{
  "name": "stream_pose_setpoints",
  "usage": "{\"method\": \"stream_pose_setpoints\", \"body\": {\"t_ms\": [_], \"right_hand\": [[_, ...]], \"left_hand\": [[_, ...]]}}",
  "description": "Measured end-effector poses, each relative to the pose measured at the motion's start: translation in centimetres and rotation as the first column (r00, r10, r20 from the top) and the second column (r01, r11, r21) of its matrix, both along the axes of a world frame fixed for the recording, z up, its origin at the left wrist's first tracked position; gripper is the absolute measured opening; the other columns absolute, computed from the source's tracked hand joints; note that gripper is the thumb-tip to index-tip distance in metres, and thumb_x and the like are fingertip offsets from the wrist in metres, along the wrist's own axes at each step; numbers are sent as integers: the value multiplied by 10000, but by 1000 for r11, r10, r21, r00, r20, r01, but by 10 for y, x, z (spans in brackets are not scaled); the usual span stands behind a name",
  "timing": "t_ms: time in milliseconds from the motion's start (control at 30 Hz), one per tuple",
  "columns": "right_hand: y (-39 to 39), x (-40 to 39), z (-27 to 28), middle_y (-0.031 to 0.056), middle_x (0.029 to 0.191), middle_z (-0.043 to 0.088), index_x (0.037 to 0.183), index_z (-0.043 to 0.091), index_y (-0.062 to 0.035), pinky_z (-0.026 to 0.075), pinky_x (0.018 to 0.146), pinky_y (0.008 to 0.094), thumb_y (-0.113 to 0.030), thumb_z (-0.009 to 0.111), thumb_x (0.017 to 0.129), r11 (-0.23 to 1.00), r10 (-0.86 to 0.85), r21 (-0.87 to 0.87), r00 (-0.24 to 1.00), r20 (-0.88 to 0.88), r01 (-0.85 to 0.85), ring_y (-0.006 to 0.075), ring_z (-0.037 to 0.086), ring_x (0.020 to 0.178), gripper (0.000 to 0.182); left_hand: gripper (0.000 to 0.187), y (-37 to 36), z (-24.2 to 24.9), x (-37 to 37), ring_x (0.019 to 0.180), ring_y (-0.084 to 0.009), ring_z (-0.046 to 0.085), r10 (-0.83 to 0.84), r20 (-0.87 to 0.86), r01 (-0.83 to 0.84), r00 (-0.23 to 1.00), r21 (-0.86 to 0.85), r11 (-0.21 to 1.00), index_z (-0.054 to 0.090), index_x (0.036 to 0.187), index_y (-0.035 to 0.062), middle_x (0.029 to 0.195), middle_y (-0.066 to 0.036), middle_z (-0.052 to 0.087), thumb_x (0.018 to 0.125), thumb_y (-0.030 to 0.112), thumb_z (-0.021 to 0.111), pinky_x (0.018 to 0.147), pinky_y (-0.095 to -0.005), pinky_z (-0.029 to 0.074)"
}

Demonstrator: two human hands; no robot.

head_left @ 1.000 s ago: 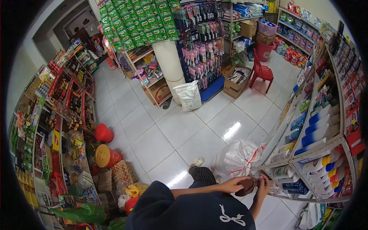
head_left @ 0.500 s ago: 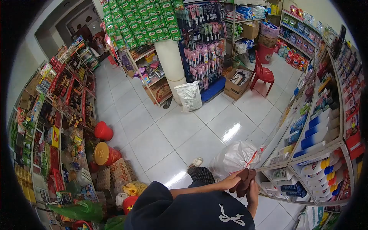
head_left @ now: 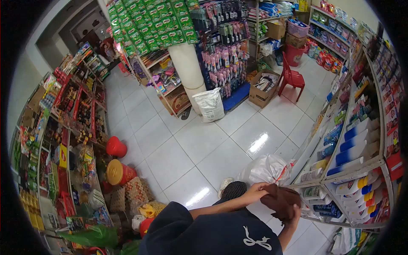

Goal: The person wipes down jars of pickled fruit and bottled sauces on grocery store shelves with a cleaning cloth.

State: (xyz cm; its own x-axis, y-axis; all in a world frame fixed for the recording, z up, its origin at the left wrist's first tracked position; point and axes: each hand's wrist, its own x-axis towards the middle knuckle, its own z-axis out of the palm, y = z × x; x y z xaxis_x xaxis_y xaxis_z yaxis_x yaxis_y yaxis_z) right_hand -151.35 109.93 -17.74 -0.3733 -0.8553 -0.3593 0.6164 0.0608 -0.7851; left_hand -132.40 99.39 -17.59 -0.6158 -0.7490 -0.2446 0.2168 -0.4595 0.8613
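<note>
A dark brown cloth [head_left: 281, 201] hangs spread between my two hands, low in the view beside the shelf rack. My left hand [head_left: 256, 192] is closed on its upper left edge. Closed on the lower right side of it is my right hand [head_left: 292, 215], with part of the fingers hidden by the fabric. Just beyond the cloth stands a white plastic sack [head_left: 265, 169] tied with red string, and the cloth overlaps its near side in this view.
To my right, a metal shelf rack [head_left: 325, 178] holds bottles. A red chair [head_left: 292, 78], a cardboard box [head_left: 262, 90] and a white bag [head_left: 209, 105] stand farther off on the tiled floor [head_left: 187, 148]. Egg trays [head_left: 137, 189] and a red bucket [head_left: 116, 146] line the left shelves.
The brown cloth has gone from bunched up to spread wider. My right hand has moved slightly right and down, away from the left. My foot has shifted to the right.
</note>
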Motion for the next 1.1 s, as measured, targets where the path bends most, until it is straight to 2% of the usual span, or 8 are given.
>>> {"method": "stream_pose_setpoints", "body": {"t_ms": [167,233,333,567,700,800,900,1100], "right_hand": [[-13,8,32,220,1171,443,1211,353,7,346,949,404,-474,500,738,928,-41,-367,996,80,67,325,422,1124,690],[-20,13,51,212,1099,494,1203,348,3,396,882,411,-504,412,795,921,-142,-362,989,39,146,318,502,1003,654],[-39,16,63,161,894,557,1148,381,-14,499,612,411,-495,380,835,913,-334,-258,942,-26,316,299,572,735,574],[-95,5,52,89,844,472,1154,377,-133,423,410,373,-560,390,799,944,-36,-246,810,585,220,234,505,578,555],[-104,-16,-11,105,1027,520,1191,425,-98,454,614,363,-499,427,802,944,-40,-294,936,351,151,244,541,760,559],[-107,19,55,118,1095,533,1191,445,-65,462,693,333,-455,457,801,961,-119,-210,953,279,182,240,556,860,552],[-75,-20,30,136,1025,552,1127,474,-40,474,691,354,-484,517,750,975,163,-217,828,537,-51,250,557,874,584],[-16,-81,50,151,860,582,1034,502,3,485,560,371,-485,566,716,994,49,69,915,402,-83,277,577,720,585]], "left_hand": [[206,-7,24,-21,773,-85,540,-482,142,472,865,96,876,513,1009,13,839,-51,573,822,99,507,643,-234,443],[176,-3,-2,-46,762,-93,526,-498,149,519,854,-189,833,513,961,12,821,-54,560,800,80,495,629,-250,431],[198,-12,13,-53,684,-97,506,-465,240,521,852,-315,793,515,952,17,760,-60,553,811,156,509,580,-249,400],[305,-65,28,-28,636,-107,527,-582,182,609,793,-225,760,544,953,41,724,-47,559,839,325,532,546,-257,411],[291,-83,36,-24,705,-108,524,-521,264,574,811,-188,797,529,990,18,808,-49,563,849,272,531,630,-249,435],[250,-74,20,-36,722,-101,516,-421,129,440,898,-277,854,514,1024,22,831,-35,558,846,196,535,637,-246,432],[238,-55,28,-55,715,-89,522,-386,133,408,913,-252,878,513,1018,17,798,-27,565,823,143,563,639,-225,422],[224,3,5,-123,731,-70,513,-383,155,409,911,-217,886,503,1014,21,798,-10,555,798,52,556,650,-206,411]]}}
